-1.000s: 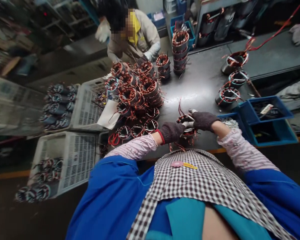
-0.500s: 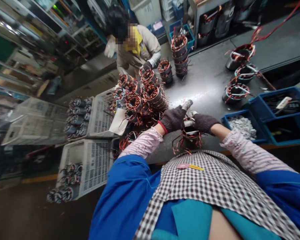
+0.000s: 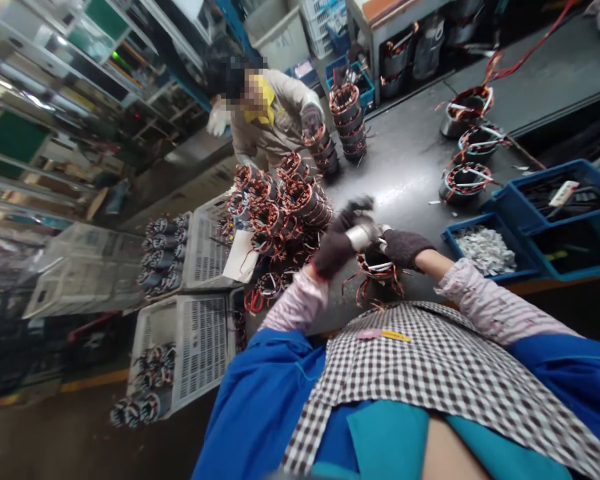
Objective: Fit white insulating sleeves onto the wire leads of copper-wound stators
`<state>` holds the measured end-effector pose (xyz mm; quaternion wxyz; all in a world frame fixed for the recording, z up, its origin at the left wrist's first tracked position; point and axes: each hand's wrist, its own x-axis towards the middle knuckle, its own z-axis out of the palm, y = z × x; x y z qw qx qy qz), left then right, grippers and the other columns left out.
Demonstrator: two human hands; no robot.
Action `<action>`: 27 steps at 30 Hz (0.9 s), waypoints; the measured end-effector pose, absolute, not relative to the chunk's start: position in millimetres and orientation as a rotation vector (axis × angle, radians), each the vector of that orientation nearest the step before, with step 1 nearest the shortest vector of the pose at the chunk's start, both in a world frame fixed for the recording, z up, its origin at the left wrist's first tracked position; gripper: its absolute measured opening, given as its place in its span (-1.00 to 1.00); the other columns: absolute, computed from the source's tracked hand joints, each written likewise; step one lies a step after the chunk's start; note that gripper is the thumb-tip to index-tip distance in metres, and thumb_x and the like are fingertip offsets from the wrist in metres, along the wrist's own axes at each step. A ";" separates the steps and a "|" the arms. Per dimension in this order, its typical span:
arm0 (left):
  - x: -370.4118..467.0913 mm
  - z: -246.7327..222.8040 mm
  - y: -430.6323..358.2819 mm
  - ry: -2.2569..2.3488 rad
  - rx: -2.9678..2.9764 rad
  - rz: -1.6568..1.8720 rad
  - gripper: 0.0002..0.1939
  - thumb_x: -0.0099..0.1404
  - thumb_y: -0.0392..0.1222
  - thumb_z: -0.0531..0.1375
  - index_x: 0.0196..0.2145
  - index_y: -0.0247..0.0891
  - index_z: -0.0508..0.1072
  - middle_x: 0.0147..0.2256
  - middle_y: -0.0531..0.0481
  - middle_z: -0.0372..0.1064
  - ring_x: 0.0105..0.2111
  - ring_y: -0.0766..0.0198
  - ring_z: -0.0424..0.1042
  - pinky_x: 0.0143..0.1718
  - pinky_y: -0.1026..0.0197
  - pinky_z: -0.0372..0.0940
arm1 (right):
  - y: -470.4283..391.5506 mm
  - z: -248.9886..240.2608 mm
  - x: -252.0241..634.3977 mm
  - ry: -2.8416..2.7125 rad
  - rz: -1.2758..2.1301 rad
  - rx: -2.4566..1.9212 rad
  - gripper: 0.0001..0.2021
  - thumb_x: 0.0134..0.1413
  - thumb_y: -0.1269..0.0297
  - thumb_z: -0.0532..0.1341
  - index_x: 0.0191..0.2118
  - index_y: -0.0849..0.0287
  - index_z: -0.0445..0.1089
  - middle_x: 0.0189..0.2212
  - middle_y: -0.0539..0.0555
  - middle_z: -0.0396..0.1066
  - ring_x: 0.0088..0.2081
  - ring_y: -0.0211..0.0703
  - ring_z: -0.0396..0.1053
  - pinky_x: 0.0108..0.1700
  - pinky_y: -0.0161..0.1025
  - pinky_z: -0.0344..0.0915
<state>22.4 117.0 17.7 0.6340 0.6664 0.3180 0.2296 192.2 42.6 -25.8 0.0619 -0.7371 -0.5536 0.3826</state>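
A motor stator [image 3: 379, 273] with copper windings and loose orange lead wires stands on the bench close to my apron. Over its left rim is my left hand [image 3: 347, 233], in a dark glove with pale finger coverings. Motion smears its fingers, so their grip is unclear. My right hand [image 3: 403, 248], gloved too, has its fingers drawn together at the stator's upper right edge. Whatever they pinch is too small and blurred to name. White sleeving shows across the stator's opening, partly hidden by the hands.
Stacked stators [image 3: 300, 193] crowd the bench's left side. Opposite, a co-worker's gloved hand [image 3: 311, 120] rests on a stator stack. Three wired stators [image 3: 464, 183] stand at the right, near a blue bin [image 3: 523, 267] of white pieces. Plastic crates [image 3: 200, 347] stand left.
My left hand has turned at the wrist, its fingers swinging up and left. My right hand stays by the stator. The co-worker's hand has moved right, and a stator now tops the short stack.
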 end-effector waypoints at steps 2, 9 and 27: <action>14.7 29.1 125.8 0.781 1.462 0.516 -0.43 0.39 0.03 0.48 0.27 -0.17 0.55 -0.11 -0.06 0.66 -0.12 0.11 0.66 -0.08 0.08 0.59 | 35.1 -33.5 191.0 -1.633 1.075 -2.121 -0.41 0.55 0.25 0.28 0.55 0.33 0.36 0.33 0.50 0.55 0.33 0.25 0.57 0.39 0.06 0.45; 18.6 -13.0 92.1 0.698 1.230 0.310 -0.40 0.22 0.23 0.57 0.02 -0.24 0.65 -0.31 -0.08 0.62 -0.30 0.16 0.59 -0.19 0.12 0.55 | -2.8 -18.5 196.0 -1.288 1.063 -1.561 -0.66 0.44 0.19 0.31 0.21 0.12 0.64 0.22 0.24 0.66 0.26 0.06 0.61 0.38 0.02 0.52; 34.2 -62.7 81.1 1.532 1.524 0.371 -0.39 0.14 -0.34 0.50 0.16 -0.20 0.60 0.04 -0.19 0.71 0.07 -0.08 0.67 0.21 -0.09 0.54 | 22.6 -102.5 375.2 -1.148 0.728 -2.656 -0.54 0.54 0.41 0.11 0.31 0.45 0.62 0.25 0.60 0.57 0.19 0.13 0.56 0.17 -0.05 0.39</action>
